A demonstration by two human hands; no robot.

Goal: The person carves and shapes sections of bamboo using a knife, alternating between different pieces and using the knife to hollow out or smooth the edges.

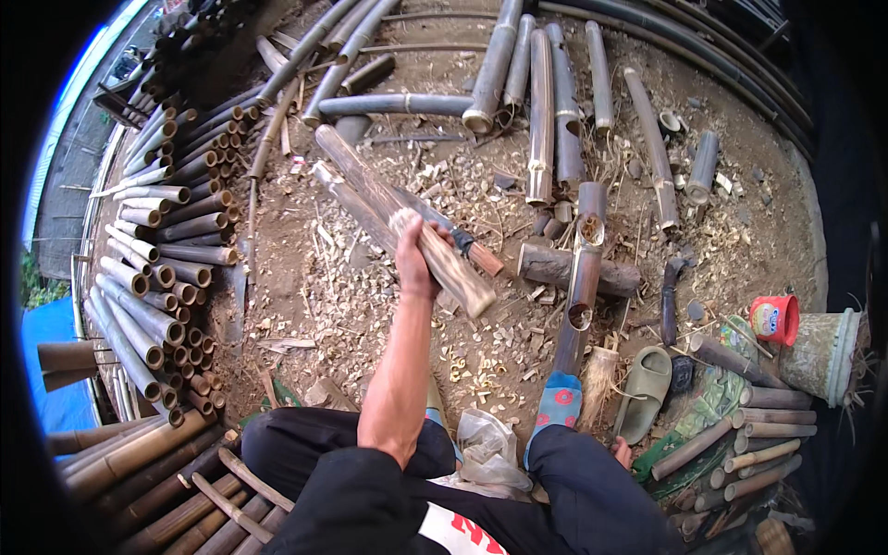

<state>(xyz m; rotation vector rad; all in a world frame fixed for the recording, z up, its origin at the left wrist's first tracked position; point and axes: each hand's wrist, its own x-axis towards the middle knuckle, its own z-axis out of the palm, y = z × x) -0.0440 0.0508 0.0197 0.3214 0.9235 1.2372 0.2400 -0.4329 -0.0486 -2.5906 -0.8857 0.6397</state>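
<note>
My left hand [416,261] is closed around a thick, pale brown wooden club [453,261], held at a slant over the chip-strewn ground. Below it lie a weathered split piece of wood [359,209] and a large knife [483,258], whose wooden handle shows beside my fingers. Only a few fingertips of my right hand [622,452] show past my right knee, near an olive slipper [645,393]; what they do is hidden. In front of my right leg, a bamboo tube [585,264] with cut openings rests across a short log [541,265], my blue-socked foot [557,400] against its near end.
Bamboo lengths [139,333] are stacked at left. More bamboo poles [539,120] lie ahead. At right are a red cup [774,319], a grimy bucket [819,356], a dark curved-handled tool [670,301] and cut sticks [772,432]. A plastic bag [487,447] sits between my legs.
</note>
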